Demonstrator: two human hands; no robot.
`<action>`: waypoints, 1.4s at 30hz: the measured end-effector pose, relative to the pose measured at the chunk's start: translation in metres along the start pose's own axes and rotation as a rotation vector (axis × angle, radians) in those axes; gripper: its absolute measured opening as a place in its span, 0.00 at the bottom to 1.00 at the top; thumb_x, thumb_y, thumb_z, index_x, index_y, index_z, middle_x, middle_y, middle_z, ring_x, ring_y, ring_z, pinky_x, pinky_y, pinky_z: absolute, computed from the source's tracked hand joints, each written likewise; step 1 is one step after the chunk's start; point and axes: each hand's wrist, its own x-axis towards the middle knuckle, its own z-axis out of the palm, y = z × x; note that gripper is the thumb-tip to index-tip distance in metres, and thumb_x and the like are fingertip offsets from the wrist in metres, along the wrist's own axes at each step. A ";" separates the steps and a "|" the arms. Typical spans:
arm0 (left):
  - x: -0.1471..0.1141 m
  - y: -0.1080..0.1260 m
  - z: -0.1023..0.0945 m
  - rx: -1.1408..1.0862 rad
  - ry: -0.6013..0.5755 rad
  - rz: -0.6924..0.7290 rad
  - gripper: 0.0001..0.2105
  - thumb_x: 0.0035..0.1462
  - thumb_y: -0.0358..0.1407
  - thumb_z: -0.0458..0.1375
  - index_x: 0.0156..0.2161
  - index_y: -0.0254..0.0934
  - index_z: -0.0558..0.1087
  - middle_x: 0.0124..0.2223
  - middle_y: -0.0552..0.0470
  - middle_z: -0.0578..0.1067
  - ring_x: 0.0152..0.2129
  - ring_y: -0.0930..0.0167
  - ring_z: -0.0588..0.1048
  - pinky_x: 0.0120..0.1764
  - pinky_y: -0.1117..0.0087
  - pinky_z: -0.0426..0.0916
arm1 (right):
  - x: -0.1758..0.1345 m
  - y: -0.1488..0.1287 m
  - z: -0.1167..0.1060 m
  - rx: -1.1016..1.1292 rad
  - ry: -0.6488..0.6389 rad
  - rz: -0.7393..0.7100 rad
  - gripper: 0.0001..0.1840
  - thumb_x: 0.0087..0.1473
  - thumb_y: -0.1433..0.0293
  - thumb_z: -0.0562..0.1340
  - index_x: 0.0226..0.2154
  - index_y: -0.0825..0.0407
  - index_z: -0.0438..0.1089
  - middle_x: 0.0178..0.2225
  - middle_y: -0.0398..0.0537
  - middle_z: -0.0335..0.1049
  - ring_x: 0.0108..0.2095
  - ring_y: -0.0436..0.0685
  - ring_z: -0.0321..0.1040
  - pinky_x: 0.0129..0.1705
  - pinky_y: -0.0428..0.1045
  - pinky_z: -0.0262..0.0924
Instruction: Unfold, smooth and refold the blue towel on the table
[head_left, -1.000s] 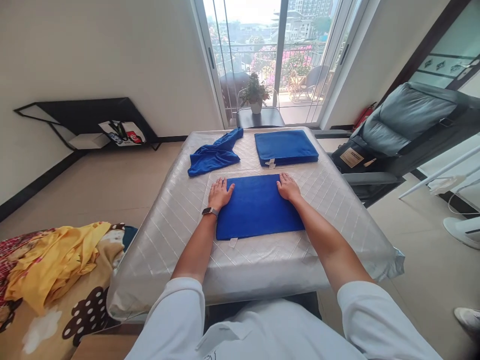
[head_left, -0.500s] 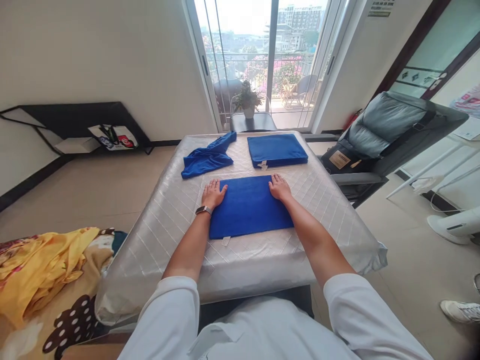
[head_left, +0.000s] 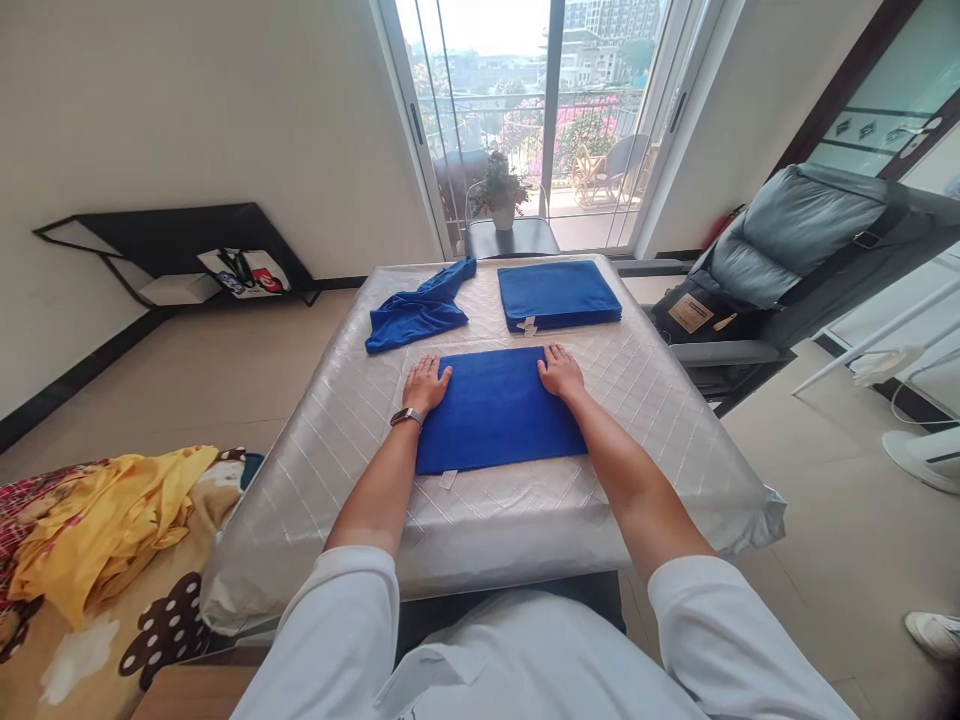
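A blue towel [head_left: 499, 415], folded to a flat rectangle, lies in front of me on the covered table [head_left: 337, 430]; a white tag sticks out at its near left edge. My left hand [head_left: 426, 384], with a watch on the wrist, rests flat over its far left corner, fingers stretched out. On the far right corner lies my right hand [head_left: 561, 372], also flat and open. Beyond the right hand is a neat stack of folded blue towels [head_left: 559, 292]. A crumpled blue towel [head_left: 420, 312] lies beyond the left hand.
A grey recliner chair [head_left: 780, 250] stands at the table's right. To the left are a bed with a yellow cloth [head_left: 112, 520] and a black folded frame [head_left: 180, 235] by the wall. A potted plant [head_left: 501, 195] sits on a chair behind the table. A shoe [head_left: 934, 634] shows at lower right.
The view has shifted slightly, so the room's sides appear a little further right. Both hands stay flat on the folded towel, with no clear movement on it.
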 end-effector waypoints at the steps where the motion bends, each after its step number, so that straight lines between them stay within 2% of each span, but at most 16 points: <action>1: 0.000 0.000 0.000 -0.001 0.001 -0.002 0.33 0.73 0.49 0.38 0.73 0.31 0.57 0.75 0.40 0.56 0.73 0.62 0.52 0.72 0.56 0.46 | 0.000 0.000 0.000 0.001 -0.001 0.000 0.36 0.71 0.59 0.44 0.74 0.58 0.49 0.76 0.53 0.43 0.75 0.59 0.40 0.74 0.56 0.35; 7: 0.000 0.000 0.002 -0.014 0.037 0.006 0.32 0.72 0.48 0.40 0.72 0.32 0.58 0.75 0.42 0.57 0.72 0.62 0.54 0.72 0.56 0.46 | -0.002 -0.001 -0.003 0.002 -0.002 0.003 0.36 0.71 0.59 0.44 0.74 0.58 0.49 0.76 0.52 0.43 0.75 0.59 0.40 0.74 0.56 0.36; 12: 0.001 -0.001 0.002 -0.033 0.028 0.011 0.33 0.72 0.48 0.39 0.72 0.27 0.58 0.75 0.39 0.56 0.72 0.60 0.54 0.72 0.55 0.46 | -0.002 -0.002 -0.005 -0.013 -0.009 0.002 0.36 0.71 0.59 0.44 0.74 0.59 0.50 0.76 0.53 0.43 0.75 0.59 0.40 0.74 0.56 0.36; 18: 0.003 -0.002 0.005 -0.037 0.036 0.015 0.32 0.72 0.49 0.40 0.72 0.31 0.59 0.75 0.40 0.57 0.72 0.61 0.53 0.72 0.55 0.46 | 0.000 -0.002 -0.005 -0.031 -0.027 0.012 0.36 0.72 0.59 0.44 0.74 0.58 0.49 0.76 0.53 0.43 0.75 0.59 0.39 0.74 0.55 0.37; 23: 0.005 -0.002 0.008 -0.045 0.042 0.015 0.32 0.72 0.49 0.40 0.72 0.31 0.59 0.75 0.40 0.58 0.73 0.61 0.53 0.72 0.55 0.45 | 0.001 -0.001 -0.005 -0.038 -0.029 0.012 0.35 0.72 0.59 0.44 0.75 0.57 0.48 0.76 0.51 0.42 0.75 0.58 0.39 0.74 0.55 0.37; 28: 0.006 -0.004 0.009 -0.061 0.047 0.024 0.31 0.72 0.49 0.40 0.72 0.34 0.59 0.74 0.42 0.58 0.73 0.60 0.53 0.72 0.54 0.46 | 0.001 -0.002 -0.006 -0.049 -0.027 0.008 0.36 0.72 0.59 0.44 0.74 0.59 0.48 0.76 0.53 0.42 0.75 0.59 0.39 0.74 0.55 0.36; 42: 0.006 -0.005 0.009 -0.075 0.061 0.034 0.32 0.72 0.48 0.41 0.72 0.32 0.57 0.75 0.41 0.57 0.72 0.60 0.55 0.72 0.53 0.46 | 0.002 0.000 -0.004 -0.044 -0.006 0.008 0.35 0.72 0.59 0.44 0.74 0.57 0.49 0.76 0.53 0.43 0.75 0.58 0.39 0.74 0.55 0.36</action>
